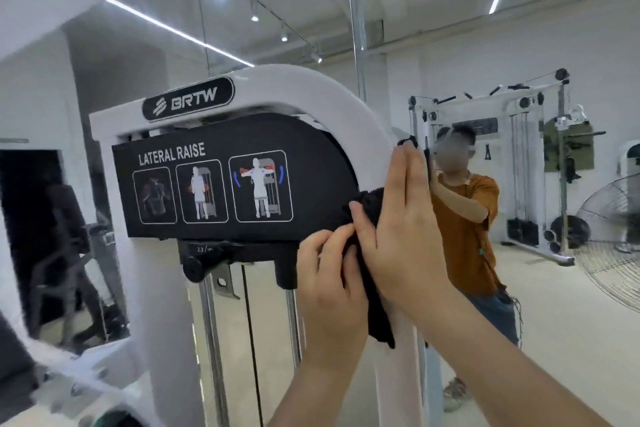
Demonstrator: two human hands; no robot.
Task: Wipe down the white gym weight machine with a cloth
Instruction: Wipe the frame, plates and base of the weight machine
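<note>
The right grip lies flat, fingers straight and together, pressing the cloth against the outer right bend of the machine. The left grip, just below and to the left, has its fingers curled round the cloth's lower bunch, and a loose tail hangs down beneath both. The cloth is black and is sandwiched between the right palm and the white frame where the arch turns down into the right post. From there the frame's long axis runs two ways: straight down the post under the hands, and up and left over the arch toward the logo plate. The right grip is the nearer one for either stroke. The black placard sits just left of the hands, inside the arch, with the steel rods below it. Behind the post, what looks like a mirror shows a person in an orange shirt, a cable rack and a fan, all well apart.
</note>
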